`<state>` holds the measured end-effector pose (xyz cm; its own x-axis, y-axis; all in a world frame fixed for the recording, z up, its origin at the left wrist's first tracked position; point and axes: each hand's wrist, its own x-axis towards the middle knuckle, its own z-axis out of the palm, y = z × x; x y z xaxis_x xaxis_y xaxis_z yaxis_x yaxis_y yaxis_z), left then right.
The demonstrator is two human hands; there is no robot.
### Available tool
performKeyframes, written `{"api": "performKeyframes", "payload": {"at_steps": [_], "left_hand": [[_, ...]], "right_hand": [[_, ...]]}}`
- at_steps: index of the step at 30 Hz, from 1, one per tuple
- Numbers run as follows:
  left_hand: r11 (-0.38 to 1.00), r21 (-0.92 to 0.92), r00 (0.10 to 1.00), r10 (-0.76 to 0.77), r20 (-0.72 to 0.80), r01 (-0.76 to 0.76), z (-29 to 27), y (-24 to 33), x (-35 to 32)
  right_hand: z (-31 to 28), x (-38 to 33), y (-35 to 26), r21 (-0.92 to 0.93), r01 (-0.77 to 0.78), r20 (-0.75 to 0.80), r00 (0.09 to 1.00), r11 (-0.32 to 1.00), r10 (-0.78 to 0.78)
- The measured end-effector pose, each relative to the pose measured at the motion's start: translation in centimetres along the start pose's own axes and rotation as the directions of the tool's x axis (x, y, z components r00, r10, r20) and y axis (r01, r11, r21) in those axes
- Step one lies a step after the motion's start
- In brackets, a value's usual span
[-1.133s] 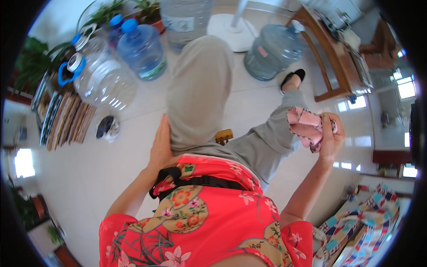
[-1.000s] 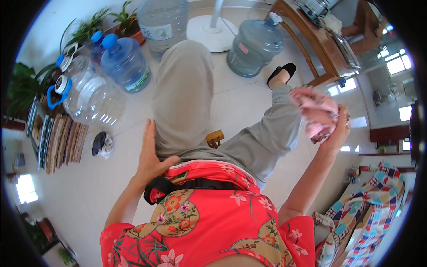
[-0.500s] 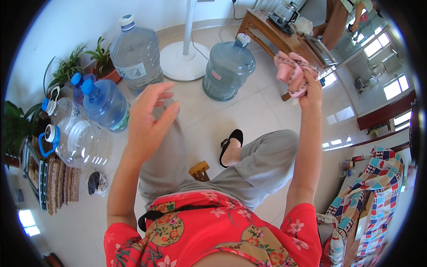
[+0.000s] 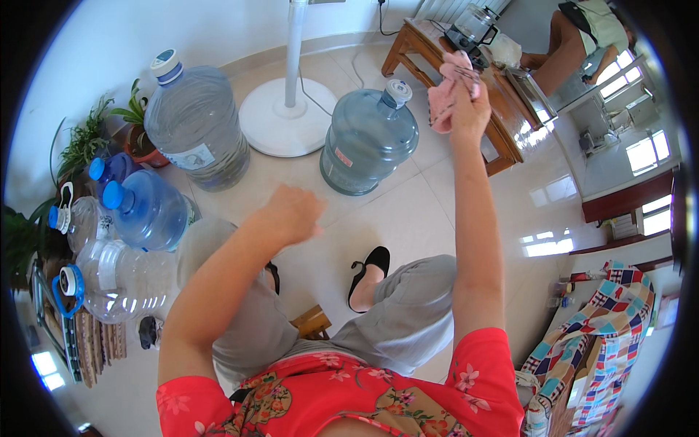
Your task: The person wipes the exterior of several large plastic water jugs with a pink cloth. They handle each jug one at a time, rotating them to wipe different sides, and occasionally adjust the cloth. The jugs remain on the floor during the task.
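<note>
The pale tiled floor (image 4: 408, 222) spreads out under me, with a long wooden bench (image 4: 507, 109) running along its far right side. Down by my right sleeve, a patchwork cover (image 4: 619, 313) is draped over some furniture. Ahead on my left stands a tall clear bottle (image 4: 196, 124), capped and upright. To the right of it is the white round base (image 4: 269, 130) of a pole, and just beside that, a blue-grey bottle (image 4: 370, 142) sits upright with its white cap on. Closer in on the left, a blue bottle (image 4: 149, 211) stands behind a clear jug (image 4: 127, 280) with a blue handle. A small wooden stool (image 4: 312, 322) shows between my legs.

My right arm is stretched far forward, and my right hand (image 4: 472, 113) is closed around the pink cloth (image 4: 443, 102), bunched up, just right of the blue-grey bottle's cap and before the bench. My left hand (image 4: 293, 215) hangs past my left knee with its fingers curled in; it is blurred, so I cannot tell how tightly it is closed or whether it holds anything.
</note>
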<state>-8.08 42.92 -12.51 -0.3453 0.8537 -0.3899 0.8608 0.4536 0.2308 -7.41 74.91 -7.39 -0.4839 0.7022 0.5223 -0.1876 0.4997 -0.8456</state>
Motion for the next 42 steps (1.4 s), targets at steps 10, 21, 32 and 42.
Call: {"api": "performKeyframes", "payload": {"at_steps": [10, 21, 32, 42], "left_hand": [[0.991, -0.049, 0.957, 0.106, -0.269, -0.124, -0.8, 0.8, 4.0], [0.99, -0.056, 0.957, 0.11, -0.267, -0.129, -0.9, -0.3, 4.3], [0.996, -0.032, 0.956, 0.071, -0.283, -0.084, -1.0, -0.7, 0.0], [0.985, -0.102, 0.951, 0.107, -0.29, -0.142, -1.1, 0.3, -0.9]], "right_hand": [[6.9, -0.8, 6.0, -0.512, 0.517, 0.489, 0.832, 0.686, -0.263], [3.8, 0.7, 12.7, -0.524, -0.278, 0.313, 0.816, 0.805, 0.486], [2.5, -11.0, 7.3, -0.447, 0.631, 0.689, 0.695, 0.634, -0.206], [13.4, -6.2, 8.4, -0.454, 0.822, 0.81, 0.541, 0.343, -0.225]]}}
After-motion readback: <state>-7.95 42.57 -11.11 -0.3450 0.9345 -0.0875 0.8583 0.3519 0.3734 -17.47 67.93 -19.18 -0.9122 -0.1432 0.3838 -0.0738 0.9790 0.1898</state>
